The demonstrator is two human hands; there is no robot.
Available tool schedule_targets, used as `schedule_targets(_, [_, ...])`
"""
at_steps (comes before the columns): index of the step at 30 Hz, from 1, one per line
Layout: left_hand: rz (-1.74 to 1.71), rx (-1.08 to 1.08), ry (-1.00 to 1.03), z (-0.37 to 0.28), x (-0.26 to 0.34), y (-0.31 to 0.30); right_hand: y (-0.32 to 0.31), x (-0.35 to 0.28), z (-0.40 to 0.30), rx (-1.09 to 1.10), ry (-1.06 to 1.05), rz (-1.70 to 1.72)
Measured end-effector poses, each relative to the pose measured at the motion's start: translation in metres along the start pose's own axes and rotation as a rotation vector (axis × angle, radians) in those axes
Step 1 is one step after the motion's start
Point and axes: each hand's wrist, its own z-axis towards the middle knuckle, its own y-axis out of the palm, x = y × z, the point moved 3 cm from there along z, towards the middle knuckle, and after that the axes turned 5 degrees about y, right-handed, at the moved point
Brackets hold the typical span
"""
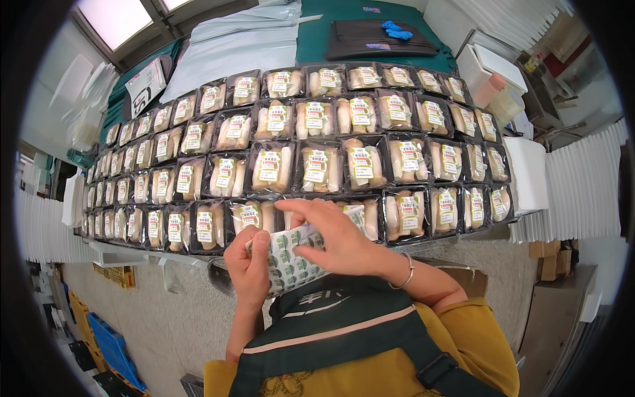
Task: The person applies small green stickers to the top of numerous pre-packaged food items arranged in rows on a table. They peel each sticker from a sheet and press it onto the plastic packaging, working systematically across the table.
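My left hand grips the left edge of a sheet of round green-and-white stickers, thumb on top. Over the sheet's right part, my right hand is spread with its fingers apart; whether a sticker is on a fingertip cannot be made out. Just beyond the hands lie rows of black trays of pale mushrooms, wrapped in clear film and each bearing a printed label. One wrapped tray in the nearest row sits right behind my left hand. My right hand partly hides the trays behind it.
Behind the trays are white plastic sheets and a folded black sheet with blue gloves on it. White foam boxes stand at right. Blue and yellow pallets lean at lower left. A steel cabinet stands lower right.
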Motion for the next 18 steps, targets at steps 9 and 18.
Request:
schedule_targets(9, [-0.217, -0.157, -0.078, -0.004, 0.0, -0.011, -0.015, 0.01, 0.001, -0.124, 0.245, 0.261])
schedule_targets(18, [-0.132, -0.129, -0.033, -0.008, 0.002, -0.005, -0.021, 0.0, 0.0, -0.214, 0.305, 0.265])
